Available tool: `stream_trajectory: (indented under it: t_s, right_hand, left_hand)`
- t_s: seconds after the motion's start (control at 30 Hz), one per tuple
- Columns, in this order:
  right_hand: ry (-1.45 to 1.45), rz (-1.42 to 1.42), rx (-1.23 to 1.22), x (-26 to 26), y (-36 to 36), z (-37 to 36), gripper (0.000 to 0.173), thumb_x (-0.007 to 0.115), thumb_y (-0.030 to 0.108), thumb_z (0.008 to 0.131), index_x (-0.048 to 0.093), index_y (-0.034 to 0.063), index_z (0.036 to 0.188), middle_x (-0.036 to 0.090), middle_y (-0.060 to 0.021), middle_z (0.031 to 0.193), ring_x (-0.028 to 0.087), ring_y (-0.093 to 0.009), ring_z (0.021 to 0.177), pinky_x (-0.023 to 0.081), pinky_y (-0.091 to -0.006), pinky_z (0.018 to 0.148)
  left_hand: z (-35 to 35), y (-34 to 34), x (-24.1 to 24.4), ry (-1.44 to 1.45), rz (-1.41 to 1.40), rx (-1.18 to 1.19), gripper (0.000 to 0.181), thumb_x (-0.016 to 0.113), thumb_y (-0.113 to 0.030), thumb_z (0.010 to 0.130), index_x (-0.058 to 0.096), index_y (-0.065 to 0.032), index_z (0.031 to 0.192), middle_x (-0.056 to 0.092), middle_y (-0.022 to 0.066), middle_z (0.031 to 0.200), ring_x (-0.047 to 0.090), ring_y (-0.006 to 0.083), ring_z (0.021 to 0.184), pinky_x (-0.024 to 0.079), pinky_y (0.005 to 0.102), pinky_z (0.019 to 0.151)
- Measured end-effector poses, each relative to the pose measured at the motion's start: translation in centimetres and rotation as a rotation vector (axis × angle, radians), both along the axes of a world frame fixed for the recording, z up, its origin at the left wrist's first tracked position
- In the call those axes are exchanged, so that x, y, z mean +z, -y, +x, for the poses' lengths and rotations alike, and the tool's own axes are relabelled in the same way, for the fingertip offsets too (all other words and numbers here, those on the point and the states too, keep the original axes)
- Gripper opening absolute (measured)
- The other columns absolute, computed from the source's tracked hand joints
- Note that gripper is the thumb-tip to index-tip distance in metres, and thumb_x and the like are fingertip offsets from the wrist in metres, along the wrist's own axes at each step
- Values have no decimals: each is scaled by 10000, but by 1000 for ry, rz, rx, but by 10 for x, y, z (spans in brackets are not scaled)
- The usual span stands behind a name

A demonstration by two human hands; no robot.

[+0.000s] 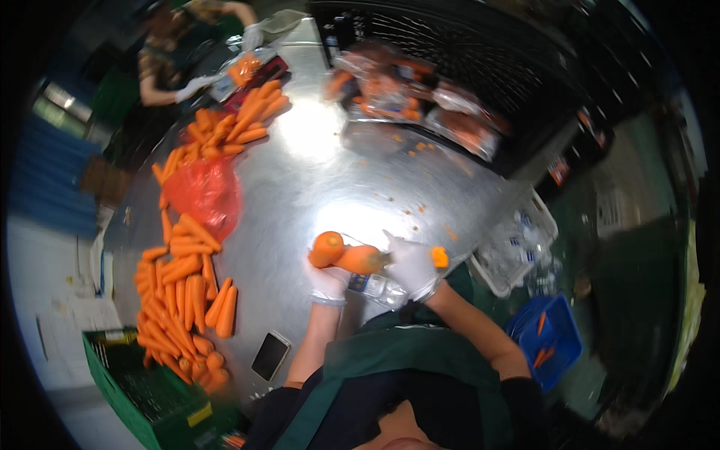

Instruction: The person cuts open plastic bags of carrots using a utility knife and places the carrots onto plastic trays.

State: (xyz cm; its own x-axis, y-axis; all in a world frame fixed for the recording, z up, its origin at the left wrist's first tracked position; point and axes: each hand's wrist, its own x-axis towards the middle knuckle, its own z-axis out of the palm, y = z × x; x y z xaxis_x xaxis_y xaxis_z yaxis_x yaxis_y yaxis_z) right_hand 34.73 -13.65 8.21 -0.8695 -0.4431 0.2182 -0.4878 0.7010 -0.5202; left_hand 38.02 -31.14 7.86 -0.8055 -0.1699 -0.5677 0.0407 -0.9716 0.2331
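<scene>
My gloved left hand (pixel 328 279) holds two thick carrots (pixel 327 249) in front of my body, above a steel table (pixel 281 225). Close by on the right, my gloved right hand (pixel 414 269) is at the stem end of the second carrot (pixel 360 259). An orange object (pixel 439 257), perhaps a tool handle, shows beside the right hand; its far end is hidden. Beneath the hands lies a clear plastic bag with printing (pixel 374 286). Piles of loose carrots (pixel 183 292) run along the table's left side, and a red plastic bag (pixel 205 194) lies among them.
Bagged carrots (pixel 388 90) sit by a black crate (pixel 461 50) at the back. A co-worker (pixel 169 62) handles a bag at the upper left. A phone (pixel 271 355) lies near the table edge. A basket of plastic bags (pixel 514 247), a blue bin (pixel 548 343) and a green crate (pixel 146 394) stand around.
</scene>
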Motion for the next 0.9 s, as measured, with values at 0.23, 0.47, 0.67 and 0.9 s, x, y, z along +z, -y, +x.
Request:
stream_trajectory:
  t_s: [0.23,0.47,0.67,0.9]
  right_hand:
    - [864,-773,-304,-33,-85,-10,216,486,163,930,586,17,1055,490,16,561,339,-45,407,275,-213,386]
    - [1192,-824,-410,-66,-106,9,290,507,272,930,590,8,1017,403,15,497,327,-68,388,271,-223,374]
    - [1224,-698,-387,-65,-72,-10,270,513,247,927,590,5,1020,476,-3,530,338,-69,392,278,-223,379]
    - [716,-314,-101,-108,-57,-30,484,733,188,760,551,-37,1148,644,-138,1004,622,-208,953,486,-311,829]
  left_hand:
    - [22,87,-59,0,27,380,333,523,-398,861,513,-85,976,547,75,936,525,241,918,425,401,895]
    - [136,310,7,-51,-423,1078,513,568,-418,845,513,-65,1214,559,103,1212,559,269,1072,427,408,983]
    - [281,452,20,309,-521,1541,657,448,-560,863,415,-107,1338,408,88,1386,398,293,1249,354,440,1031]
    - [330,510,-18,49,-733,1274,589,374,-390,962,236,-15,1395,299,238,1426,288,368,1331,282,464,1098]
